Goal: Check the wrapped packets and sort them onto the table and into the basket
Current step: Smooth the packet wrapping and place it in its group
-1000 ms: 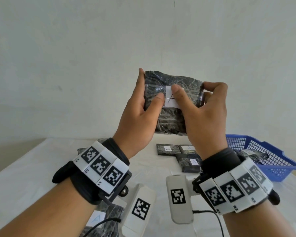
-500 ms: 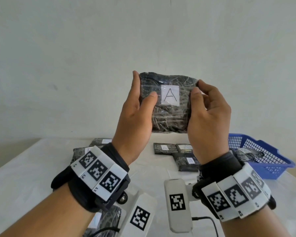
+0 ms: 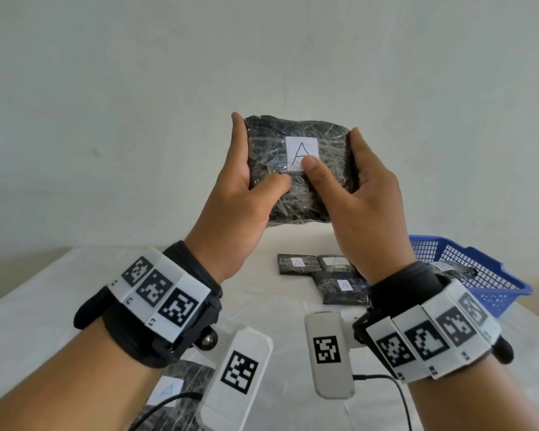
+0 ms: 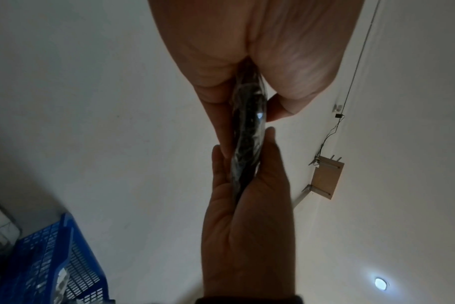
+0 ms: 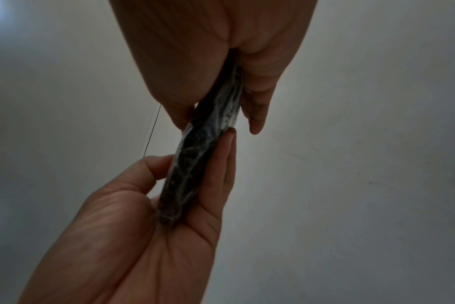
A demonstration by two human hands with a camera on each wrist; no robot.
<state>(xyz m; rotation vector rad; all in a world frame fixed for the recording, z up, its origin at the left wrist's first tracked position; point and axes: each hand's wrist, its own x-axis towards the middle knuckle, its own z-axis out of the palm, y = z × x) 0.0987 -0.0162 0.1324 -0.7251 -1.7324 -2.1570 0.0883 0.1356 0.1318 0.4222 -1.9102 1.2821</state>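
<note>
nearest you, at 7 o'clock, one a-marked packet (image 3: 171,391) lies on the table (image 3: 44,306). above centre, your left hand (image 3: 240,194) and right hand (image 3: 364,194) both pinch the held packet (image 3: 296,169) upright by its side edges, thumbs on the front, well clear of the table. your right thumb touches the label (image 3: 302,152); the "a" reads. further, at 1 o'clock, three a packets (image 3: 324,275) lie grouped; at 3 o'clock the blue basket (image 3: 492,275) holds a packet. risk: the slick wrap may slip from an edge pinch during release, or land in the basket, which sits close to the a group.
</note>
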